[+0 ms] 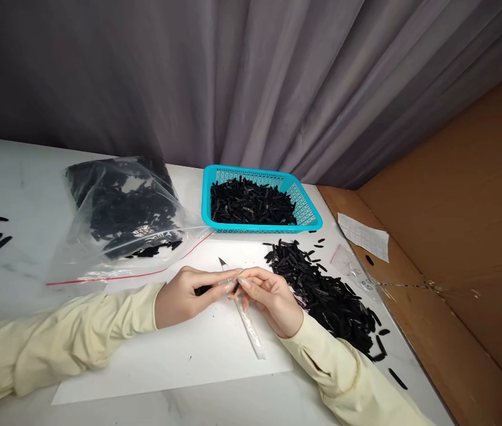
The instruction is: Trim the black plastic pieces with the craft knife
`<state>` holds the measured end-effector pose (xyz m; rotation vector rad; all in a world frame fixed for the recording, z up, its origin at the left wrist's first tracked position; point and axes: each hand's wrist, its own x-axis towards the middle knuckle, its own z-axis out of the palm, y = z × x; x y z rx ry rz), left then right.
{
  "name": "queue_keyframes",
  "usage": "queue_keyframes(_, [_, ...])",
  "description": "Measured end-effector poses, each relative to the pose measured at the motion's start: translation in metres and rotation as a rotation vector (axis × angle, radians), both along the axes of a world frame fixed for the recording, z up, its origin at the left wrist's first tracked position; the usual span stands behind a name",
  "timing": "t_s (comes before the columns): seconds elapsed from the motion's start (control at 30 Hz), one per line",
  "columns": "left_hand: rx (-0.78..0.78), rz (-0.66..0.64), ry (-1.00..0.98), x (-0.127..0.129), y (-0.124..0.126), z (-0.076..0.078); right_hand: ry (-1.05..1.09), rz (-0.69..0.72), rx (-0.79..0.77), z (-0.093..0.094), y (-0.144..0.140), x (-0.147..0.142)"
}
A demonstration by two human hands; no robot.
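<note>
White table w/ paper sheet, plastic bag, teal basket, black pieces pile.

Both sleeves run off the frame's lower edge; fingers hide most of a small black piece.

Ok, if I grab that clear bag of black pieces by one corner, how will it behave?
The bag looks thin and crumpled, so probably floppy. Its mouth seems open with pieces spilling out, so more would likely slide out. It looks fairly full, likely saggy.

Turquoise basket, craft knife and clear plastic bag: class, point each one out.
Turquoise basket (307, 207): head view, right wall.
Craft knife (251, 328): head view, clear handle.
Clear plastic bag (100, 260): head view, front part near its red seal.
</note>
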<state>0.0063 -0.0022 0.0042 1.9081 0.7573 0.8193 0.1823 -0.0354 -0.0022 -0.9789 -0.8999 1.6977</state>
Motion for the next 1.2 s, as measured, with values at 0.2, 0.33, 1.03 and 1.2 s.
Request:
queue_keyframes(0.2, [0.038, 0.035, 0.065, 0.0002, 0.0011, -0.0007, 0.042, 0.032, 0.013, -0.0069, 0.0004, 0.0016])
queue_keyframes(0.33, [0.031, 0.060, 0.088, 0.0002, 0.0009, -0.0010, 0.041, 0.023, 0.001, -0.0067, -0.0002, 0.0030])
queue_keyframes(1.03, [0.146, 0.098, -0.038, -0.0007, -0.0011, -0.0015, 0.114, 0.114, -0.059, -0.0040, 0.0037, 0.0057])
queue_keyframes(1.2, [0.154, 0.098, -0.057, -0.0004, -0.0007, -0.0014, 0.092, 0.138, -0.020, -0.0066, 0.0042, 0.0055])
